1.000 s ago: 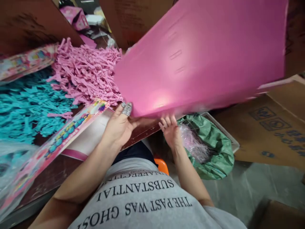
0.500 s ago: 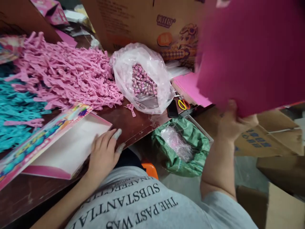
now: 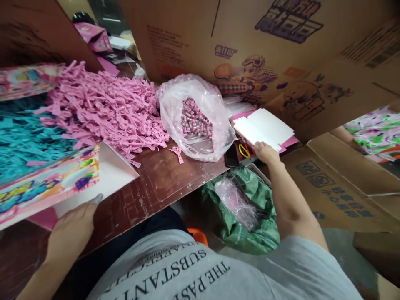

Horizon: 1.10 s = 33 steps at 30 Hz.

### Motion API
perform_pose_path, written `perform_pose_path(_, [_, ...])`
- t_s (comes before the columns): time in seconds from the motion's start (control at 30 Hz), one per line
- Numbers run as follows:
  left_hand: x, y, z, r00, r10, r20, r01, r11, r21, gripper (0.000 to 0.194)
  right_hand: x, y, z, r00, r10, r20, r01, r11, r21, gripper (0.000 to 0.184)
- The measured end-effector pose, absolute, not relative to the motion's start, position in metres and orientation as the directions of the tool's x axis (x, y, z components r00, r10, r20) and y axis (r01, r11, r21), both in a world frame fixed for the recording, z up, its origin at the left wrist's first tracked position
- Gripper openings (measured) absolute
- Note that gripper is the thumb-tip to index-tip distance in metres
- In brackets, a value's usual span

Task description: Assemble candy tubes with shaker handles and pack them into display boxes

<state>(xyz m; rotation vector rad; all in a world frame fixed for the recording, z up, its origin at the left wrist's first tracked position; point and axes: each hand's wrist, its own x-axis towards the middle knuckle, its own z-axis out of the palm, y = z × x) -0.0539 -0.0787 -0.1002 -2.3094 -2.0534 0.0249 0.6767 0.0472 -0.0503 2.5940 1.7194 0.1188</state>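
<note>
My left hand (image 3: 73, 223) is at the near edge of a colourfully printed box (image 3: 93, 171) with a white inside. Its fingers curl over that edge, and a pale cover shows on one fingertip. Out to the right, my right hand (image 3: 267, 153) grips the near corner of a stack of sheets (image 3: 265, 127), white side up. The stack lies on or just over pink sheets (image 3: 290, 141) at the table's right end; contact is unclear. Beside that hand are yellow-handled scissors (image 3: 244, 151) and a black phone (image 3: 231, 156).
Pink plastic pieces (image 3: 106, 108) and turquoise ones (image 3: 34, 129) form heaps at the left. A clear bag (image 3: 218, 137) holds small pink cylinders (image 3: 195, 118). A large carton (image 3: 187, 54) stands behind. Below the table edge are a green sack (image 3: 225, 225) and an open carton (image 3: 331, 183).
My right hand has brought the stack down from the upper right to the pink sheets; its white side now shows instead of magenta. My left hand and the printed box have shifted left.
</note>
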Motion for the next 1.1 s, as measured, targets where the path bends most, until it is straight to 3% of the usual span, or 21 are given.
perform_pose_path(0.1, [-0.050, -0.073, -0.093, 0.206, 0.974, 0.094, 0.978, -0.200, -0.061, 0.045, 0.669, 0.044, -0.053, 0.418, 0.906, 0.064, 0.905, -0.422, 0.052, 0.032])
perform_pose_path(0.17, [-0.044, -0.076, -0.090, 0.207, 0.955, 0.211, 0.972, -0.226, 0.066, 0.038, 0.666, 0.044, -0.048, 0.473, 0.873, 0.124, 0.878, -0.479, 0.022, 0.031])
perform_pose_path(0.3, [-0.021, -0.088, -0.078, 0.223, 0.870, 0.441, 0.866, -0.384, 0.321, 0.043, 0.662, 0.039, -0.014, 0.600, 0.734, 0.317, 0.791, -0.603, -0.103, 0.032])
perform_pose_path(0.4, [0.024, -0.089, -0.063, 0.174, 0.885, 0.431, 0.744, -0.405, 0.532, 0.038, 0.649, 0.011, 0.023, 0.636, 0.583, 0.506, 0.747, -0.629, -0.214, 0.043])
perform_pose_path(0.5, [0.096, -0.070, -0.043, 0.178, 0.960, 0.216, 0.523, -0.278, 0.806, 0.055, 0.613, -0.039, 0.049, 0.565, 0.445, 0.695, 0.811, -0.455, -0.367, 0.047])
perform_pose_path(0.57, [0.148, -0.050, -0.027, 0.278, 0.946, 0.165, 0.196, -0.224, 0.955, 0.075, 0.576, -0.074, 0.051, 0.607, 0.223, 0.763, 0.782, 0.005, -0.624, 0.037])
perform_pose_path(0.6, [0.172, -0.040, -0.018, 0.303, 0.938, 0.167, 0.036, -0.186, 0.982, 0.084, 0.554, -0.090, 0.047, 0.686, 0.230, 0.691, 0.672, 0.166, -0.722, 0.037])
perform_pose_path(0.67, [0.210, -0.023, -0.003, 0.337, 0.928, 0.157, -0.188, -0.096, 0.977, 0.099, 0.507, -0.116, 0.029, 0.794, 0.417, 0.443, 0.361, 0.264, -0.894, 0.036])
perform_pose_path(0.77, [0.230, -0.013, 0.012, 0.352, 0.926, 0.135, -0.233, -0.052, 0.971, 0.094, 0.440, -0.135, -0.015, 0.683, 0.726, 0.080, -0.025, 0.133, -0.991, 0.035])
perform_pose_path(0.87, [0.209, -0.018, 0.015, 0.294, 0.949, 0.111, -0.117, -0.080, 0.990, 0.075, 0.397, -0.135, -0.057, 0.446, 0.888, -0.112, -0.165, -0.042, -0.985, 0.040])
perform_pose_path(0.93, [0.178, -0.023, 0.014, 0.260, 0.959, 0.111, -0.041, -0.104, 0.994, 0.057, 0.388, -0.129, -0.068, 0.350, 0.930, -0.113, -0.086, -0.088, -0.992, 0.040])
perform_pose_path(0.97, [0.161, -0.024, 0.015, 0.248, 0.962, 0.116, 0.004, -0.121, 0.993, 0.046, 0.388, -0.125, -0.067, 0.368, 0.929, -0.029, 0.038, -0.046, -0.998, 0.040])
perform_pose_path(1.03, [0.126, -0.029, 0.019, 0.259, 0.960, 0.112, 0.153, -0.155, 0.976, 0.027, 0.391, -0.117, -0.049, 0.416, 0.851, 0.321, 0.416, 0.135, -0.899, 0.045])
perform_pose_path(1.1, [0.098, -0.038, 0.027, 0.319, 0.946, 0.057, 0.352, -0.174, 0.920, 0.019, 0.386, -0.107, -0.018, 0.231, 0.716, 0.659, 0.723, 0.326, -0.608, 0.063])
